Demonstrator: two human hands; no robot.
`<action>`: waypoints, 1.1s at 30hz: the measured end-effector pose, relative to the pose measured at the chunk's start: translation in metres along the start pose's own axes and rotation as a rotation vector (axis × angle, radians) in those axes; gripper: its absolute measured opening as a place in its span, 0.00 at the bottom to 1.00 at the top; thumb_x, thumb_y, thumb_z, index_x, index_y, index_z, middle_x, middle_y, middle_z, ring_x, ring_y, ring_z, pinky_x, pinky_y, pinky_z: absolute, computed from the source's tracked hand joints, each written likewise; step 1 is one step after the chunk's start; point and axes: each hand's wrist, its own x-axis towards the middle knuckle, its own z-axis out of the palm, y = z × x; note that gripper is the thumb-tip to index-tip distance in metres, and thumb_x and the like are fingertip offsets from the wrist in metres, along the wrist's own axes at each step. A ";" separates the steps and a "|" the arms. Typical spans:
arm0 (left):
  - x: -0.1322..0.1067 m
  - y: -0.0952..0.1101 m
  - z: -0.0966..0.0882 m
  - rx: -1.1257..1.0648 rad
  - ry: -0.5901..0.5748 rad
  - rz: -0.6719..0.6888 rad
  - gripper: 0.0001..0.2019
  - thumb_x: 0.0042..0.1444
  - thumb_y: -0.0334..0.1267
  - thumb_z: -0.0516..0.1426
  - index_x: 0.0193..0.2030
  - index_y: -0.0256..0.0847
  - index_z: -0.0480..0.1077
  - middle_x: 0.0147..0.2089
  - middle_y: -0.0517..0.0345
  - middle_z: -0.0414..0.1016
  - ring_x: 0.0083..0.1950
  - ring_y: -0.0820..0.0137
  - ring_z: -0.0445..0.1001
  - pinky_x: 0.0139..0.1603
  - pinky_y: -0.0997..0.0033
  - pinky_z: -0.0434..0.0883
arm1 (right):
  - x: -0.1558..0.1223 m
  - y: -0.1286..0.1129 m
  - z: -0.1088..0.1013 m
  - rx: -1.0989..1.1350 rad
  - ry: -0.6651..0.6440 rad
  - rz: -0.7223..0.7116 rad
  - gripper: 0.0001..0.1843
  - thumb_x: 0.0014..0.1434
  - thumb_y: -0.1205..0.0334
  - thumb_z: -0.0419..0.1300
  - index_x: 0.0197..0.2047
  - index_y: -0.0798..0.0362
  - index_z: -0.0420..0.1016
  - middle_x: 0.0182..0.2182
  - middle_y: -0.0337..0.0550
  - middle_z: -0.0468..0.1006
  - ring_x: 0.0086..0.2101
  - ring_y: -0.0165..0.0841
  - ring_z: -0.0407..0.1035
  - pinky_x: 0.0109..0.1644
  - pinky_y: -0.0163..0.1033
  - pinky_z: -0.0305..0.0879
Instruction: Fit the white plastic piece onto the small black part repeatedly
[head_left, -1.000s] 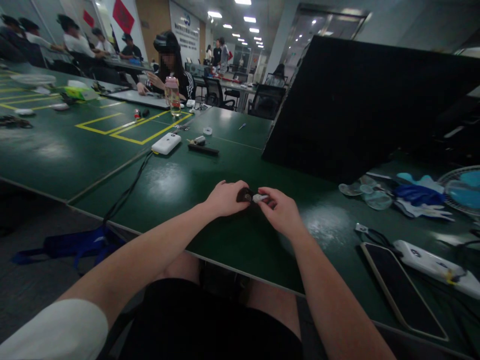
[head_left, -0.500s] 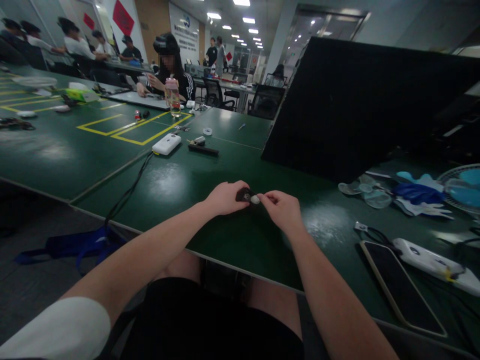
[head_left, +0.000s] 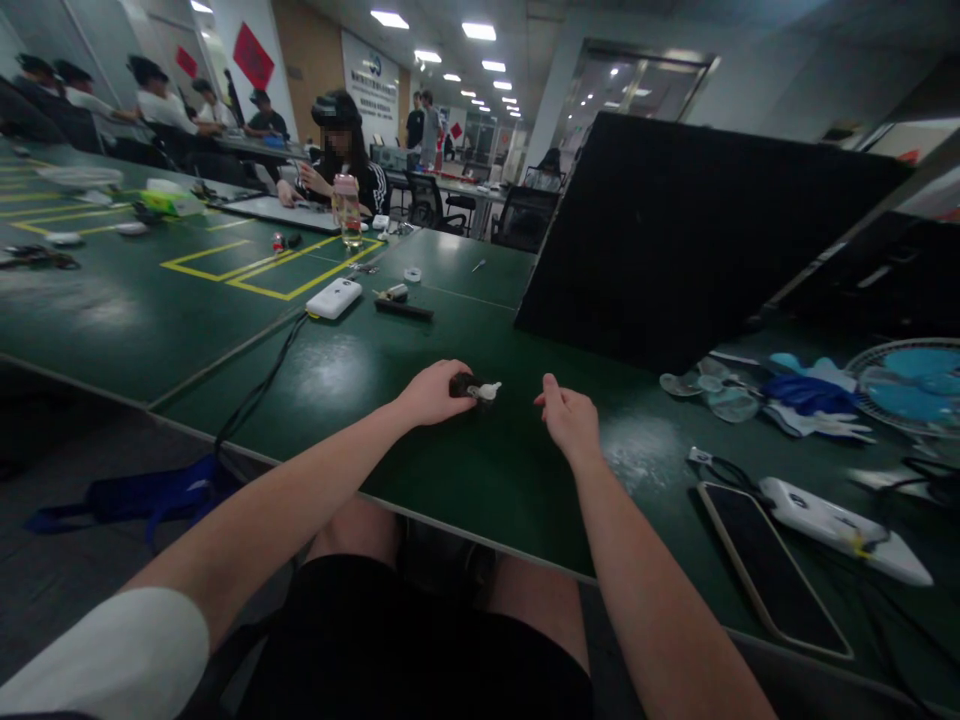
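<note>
My left hand (head_left: 431, 392) rests on the green table (head_left: 465, 460) and grips a small black object (head_left: 460, 384) with a white piece (head_left: 487, 391) sticking out of its right end. My right hand (head_left: 568, 418) sits a little to the right of it, apart from the white piece. Its fingers are loosely curled with the forefinger raised, and nothing shows in them.
A black slanted board (head_left: 697, 230) stands behind. A phone (head_left: 772, 568), a white power bank (head_left: 840, 515), blue gloves (head_left: 814, 385) and a fan (head_left: 911, 380) lie to the right. Another white power bank (head_left: 334, 297) with cable lies far left; people sit at tables beyond.
My right hand let go of the white piece and drew back to the right. The left hand still holds the black object, with the white piece on its end.
</note>
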 end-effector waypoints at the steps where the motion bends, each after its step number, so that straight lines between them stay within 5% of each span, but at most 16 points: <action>1: -0.002 -0.007 -0.005 -0.001 0.023 -0.039 0.22 0.54 0.44 0.64 0.55 0.44 0.70 0.55 0.52 0.77 0.52 0.63 0.78 0.53 0.63 0.75 | 0.000 0.001 -0.001 -0.001 -0.009 0.004 0.39 0.65 0.27 0.41 0.33 0.50 0.78 0.25 0.46 0.77 0.27 0.39 0.72 0.31 0.42 0.65; 6: -0.024 -0.048 -0.056 0.230 0.148 -0.229 0.26 0.53 0.40 0.62 0.59 0.46 0.66 0.55 0.51 0.77 0.54 0.58 0.77 0.54 0.59 0.74 | 0.001 0.000 -0.001 0.000 -0.056 -0.006 0.36 0.66 0.30 0.44 0.34 0.50 0.78 0.26 0.46 0.77 0.27 0.38 0.72 0.32 0.42 0.66; 10: -0.045 -0.063 -0.098 0.516 0.128 -0.082 0.24 0.51 0.35 0.61 0.57 0.48 0.69 0.61 0.50 0.74 0.64 0.53 0.69 0.70 0.47 0.58 | 0.004 0.000 0.003 -0.015 -0.093 -0.031 0.36 0.66 0.30 0.44 0.34 0.51 0.79 0.26 0.46 0.77 0.27 0.38 0.71 0.31 0.42 0.65; 13: -0.053 -0.065 -0.111 0.575 0.074 0.040 0.24 0.50 0.30 0.60 0.55 0.51 0.72 0.63 0.51 0.72 0.68 0.51 0.65 0.74 0.42 0.49 | 0.005 0.001 0.005 -0.021 -0.123 -0.033 0.35 0.66 0.31 0.46 0.35 0.51 0.79 0.26 0.45 0.77 0.27 0.37 0.71 0.32 0.42 0.65; 18: -0.057 -0.074 -0.111 0.665 0.080 0.085 0.24 0.52 0.29 0.58 0.56 0.50 0.74 0.65 0.48 0.70 0.69 0.51 0.63 0.73 0.41 0.48 | 0.005 0.003 0.004 -0.039 -0.161 -0.035 0.33 0.67 0.33 0.47 0.35 0.52 0.78 0.27 0.44 0.77 0.28 0.36 0.71 0.32 0.40 0.65; 22: -0.055 -0.094 -0.110 0.661 0.284 -0.187 0.22 0.55 0.35 0.58 0.58 0.44 0.72 0.63 0.44 0.71 0.63 0.50 0.70 0.65 0.49 0.63 | 0.002 0.001 0.002 -0.030 -0.146 -0.030 0.33 0.67 0.32 0.46 0.35 0.52 0.77 0.28 0.44 0.77 0.28 0.35 0.71 0.32 0.40 0.64; 27: -0.033 -0.115 -0.102 0.329 0.519 -0.519 0.25 0.55 0.42 0.61 0.60 0.40 0.68 0.58 0.43 0.75 0.57 0.53 0.75 0.57 0.57 0.71 | -0.002 -0.003 -0.002 0.006 -0.144 -0.030 0.36 0.68 0.32 0.42 0.37 0.52 0.78 0.29 0.46 0.78 0.28 0.36 0.71 0.32 0.41 0.64; 33: 0.008 -0.111 -0.066 -0.047 0.575 -0.536 0.27 0.64 0.53 0.55 0.63 0.37 0.65 0.57 0.42 0.77 0.56 0.59 0.77 0.58 0.60 0.70 | -0.003 -0.002 -0.004 0.033 -0.147 -0.036 0.36 0.68 0.32 0.41 0.38 0.52 0.78 0.30 0.46 0.78 0.30 0.37 0.72 0.34 0.41 0.64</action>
